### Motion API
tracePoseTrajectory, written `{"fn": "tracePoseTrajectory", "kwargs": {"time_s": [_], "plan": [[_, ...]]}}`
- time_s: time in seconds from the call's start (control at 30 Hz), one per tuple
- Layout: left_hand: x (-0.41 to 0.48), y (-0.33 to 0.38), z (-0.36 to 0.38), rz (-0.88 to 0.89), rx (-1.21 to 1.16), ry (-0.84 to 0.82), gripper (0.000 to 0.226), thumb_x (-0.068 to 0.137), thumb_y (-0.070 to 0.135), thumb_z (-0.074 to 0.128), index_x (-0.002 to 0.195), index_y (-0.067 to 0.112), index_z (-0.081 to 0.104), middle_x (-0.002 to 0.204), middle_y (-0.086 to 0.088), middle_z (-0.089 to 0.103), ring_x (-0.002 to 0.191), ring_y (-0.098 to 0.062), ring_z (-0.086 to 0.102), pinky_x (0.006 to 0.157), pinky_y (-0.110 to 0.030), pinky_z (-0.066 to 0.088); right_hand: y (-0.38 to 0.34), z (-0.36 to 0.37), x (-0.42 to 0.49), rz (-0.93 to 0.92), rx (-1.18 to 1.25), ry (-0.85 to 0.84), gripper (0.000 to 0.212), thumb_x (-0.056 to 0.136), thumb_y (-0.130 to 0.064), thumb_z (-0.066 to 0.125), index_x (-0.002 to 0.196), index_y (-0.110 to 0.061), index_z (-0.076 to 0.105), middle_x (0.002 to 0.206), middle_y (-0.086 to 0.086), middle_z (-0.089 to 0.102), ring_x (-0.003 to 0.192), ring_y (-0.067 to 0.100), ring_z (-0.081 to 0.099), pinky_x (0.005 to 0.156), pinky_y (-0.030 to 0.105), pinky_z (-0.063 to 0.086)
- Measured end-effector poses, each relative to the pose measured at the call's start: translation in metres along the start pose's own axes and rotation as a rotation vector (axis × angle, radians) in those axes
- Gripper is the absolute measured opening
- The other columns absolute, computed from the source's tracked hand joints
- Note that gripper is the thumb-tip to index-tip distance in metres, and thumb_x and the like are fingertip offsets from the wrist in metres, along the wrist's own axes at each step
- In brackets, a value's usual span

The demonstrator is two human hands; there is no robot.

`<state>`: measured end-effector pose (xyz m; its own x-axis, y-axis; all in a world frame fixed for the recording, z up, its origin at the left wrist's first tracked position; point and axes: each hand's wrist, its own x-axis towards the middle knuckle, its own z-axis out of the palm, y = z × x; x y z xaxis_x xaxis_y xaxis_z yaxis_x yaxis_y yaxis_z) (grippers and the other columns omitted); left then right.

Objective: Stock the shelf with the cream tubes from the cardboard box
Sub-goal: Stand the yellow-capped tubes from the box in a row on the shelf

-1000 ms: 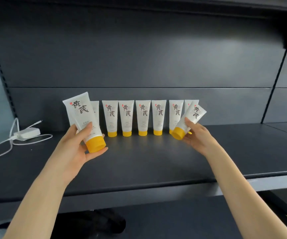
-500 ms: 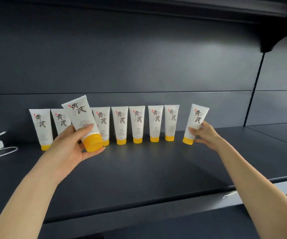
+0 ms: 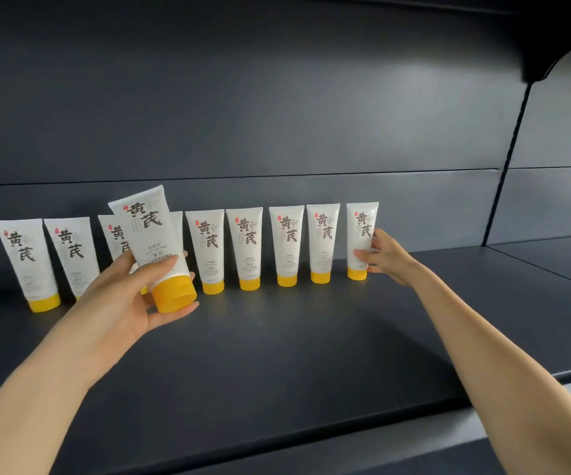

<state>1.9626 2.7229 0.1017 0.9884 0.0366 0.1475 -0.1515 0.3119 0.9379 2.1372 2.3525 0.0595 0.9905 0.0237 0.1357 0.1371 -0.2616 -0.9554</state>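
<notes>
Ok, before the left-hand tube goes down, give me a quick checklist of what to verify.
1. The rightmost tube stands on its cap, in line with the row: ok.
2. The right hand is off that tube: not ok, it holds its side.
3. The left hand grips the held tube: ok, thumb and fingers round its lower end.
4. Held tube upright: not ok, tilted, above the shelf.
5. Bare shelf right of the row: ok.
6. The two tubes behind the held tube stand: cannot tell, partly hidden.
</notes>
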Motion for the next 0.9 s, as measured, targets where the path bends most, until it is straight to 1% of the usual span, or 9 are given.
{"fn": "tracePoseTrajectory", "kwargs": {"time_s": [0.1, 0.2, 0.33, 0.43, 0.53, 0.63, 0.7, 0.8, 0.9], "plan": [[0.002, -0.006, 0.003, -0.001, 0.002, 0.017, 0.056, 0.073, 0.018, 0.064, 0.127, 0.023, 0.056, 0.123, -0.001, 0.065, 0.108, -0.024, 0.064, 0.063, -0.041, 0.058, 0.001, -0.005, 0.004, 0.020, 0.024, -0.080, 0.052, 0.090, -0.004, 0.060, 0.136, -0.012, 0.038, 0.132, 0.007, 0.052, 0.117, 0.025, 0.055, 0.087, 0.038, 0.051], [0.003, -0.010, 0.006, 0.004, 0.013, 0.003, 0.057, 0.072, 0.019, 0.065, 0.127, 0.024, 0.056, 0.121, 0.001, 0.066, 0.105, -0.021, 0.066, 0.064, -0.041, 0.058, 0.001, -0.009, 0.005, 0.031, 0.033, -0.142, 0.053, 0.090, -0.003, 0.060, 0.137, -0.014, 0.038, 0.129, 0.004, 0.053, 0.114, 0.022, 0.056, 0.077, 0.029, 0.053], [0.004, -0.011, 0.011, 0.011, 0.017, 0.017, 0.056, 0.072, 0.018, 0.065, 0.127, 0.021, 0.056, 0.118, 0.001, 0.068, 0.100, -0.018, 0.068, 0.062, -0.040, 0.058, 0.000, -0.009, 0.006, 0.031, 0.037, -0.147, 0.052, 0.089, -0.002, 0.059, 0.136, -0.013, 0.038, 0.127, 0.004, 0.054, 0.111, 0.021, 0.056, 0.074, 0.027, 0.053], [0.003, -0.011, 0.014, 0.008, 0.021, 0.025, 0.057, 0.073, 0.017, 0.064, 0.129, 0.020, 0.055, 0.119, 0.001, 0.067, 0.101, -0.019, 0.068, 0.062, -0.040, 0.058, 0.000, -0.007, 0.007, 0.021, 0.035, -0.136, 0.052, 0.089, -0.002, 0.059, 0.136, -0.012, 0.038, 0.128, 0.005, 0.053, 0.111, 0.020, 0.056, 0.072, 0.027, 0.053], [0.002, -0.011, 0.018, 0.008, 0.024, 0.026, 0.057, 0.073, 0.016, 0.063, 0.129, 0.020, 0.055, 0.118, 0.000, 0.068, 0.102, -0.021, 0.067, 0.062, -0.041, 0.058, -0.001, -0.004, 0.008, 0.011, 0.028, -0.134, 0.053, 0.089, -0.002, 0.060, 0.136, -0.013, 0.038, 0.129, 0.003, 0.053, 0.113, 0.021, 0.054, 0.075, 0.028, 0.053], [0.000, -0.011, 0.022, 0.017, 0.032, 0.015, 0.055, 0.073, 0.016, 0.063, 0.127, 0.020, 0.056, 0.115, 0.001, 0.069, 0.097, -0.017, 0.069, 0.062, -0.041, 0.058, -0.002, -0.003, 0.008, 0.009, 0.021, -0.135, 0.055, 0.088, -0.002, 0.061, 0.137, -0.014, 0.038, 0.129, 0.002, 0.053, 0.114, 0.021, 0.053, 0.081, 0.034, 0.052], [-0.001, -0.012, 0.022, 0.026, 0.044, 0.003, 0.054, 0.074, 0.016, 0.063, 0.127, 0.021, 0.056, 0.116, 0.002, 0.069, 0.097, -0.015, 0.069, 0.063, -0.041, 0.058, -0.002, -0.002, 0.008, 0.009, 0.018, -0.133, 0.056, 0.088, -0.003, 0.061, 0.138, -0.014, 0.037, 0.130, 0.003, 0.052, 0.116, 0.021, 0.053, 0.084, 0.036, 0.051], [-0.002, -0.012, 0.021, 0.036, 0.068, -0.013, 0.055, 0.074, 0.017, 0.064, 0.128, 0.024, 0.056, 0.117, 0.003, 0.068, 0.100, -0.014, 0.068, 0.065, -0.042, 0.059, -0.003, -0.003, 0.008, 0.015, 0.018, -0.144, 0.056, 0.088, -0.003, 0.062, 0.138, -0.015, 0.037, 0.132, 0.004, 0.052, 0.117, 0.022, 0.053, 0.086, 0.037, 0.051], [-0.005, -0.011, 0.016, 0.057, 0.094, -0.028, 0.058, 0.074, 0.018, 0.064, 0.130, 0.029, 0.054, 0.118, 0.007, 0.067, 0.103, -0.014, 0.067, 0.068, -0.041, 0.059, -0.003, -0.005, 0.006, 0.040, 0.027, -0.150, 0.060, 0.087, -0.007, 0.064, 0.139, -0.012, 0.035, 0.134, 0.006, 0.051, 0.120, 0.024, 0.053, 0.098, 0.044, 0.046]]}}
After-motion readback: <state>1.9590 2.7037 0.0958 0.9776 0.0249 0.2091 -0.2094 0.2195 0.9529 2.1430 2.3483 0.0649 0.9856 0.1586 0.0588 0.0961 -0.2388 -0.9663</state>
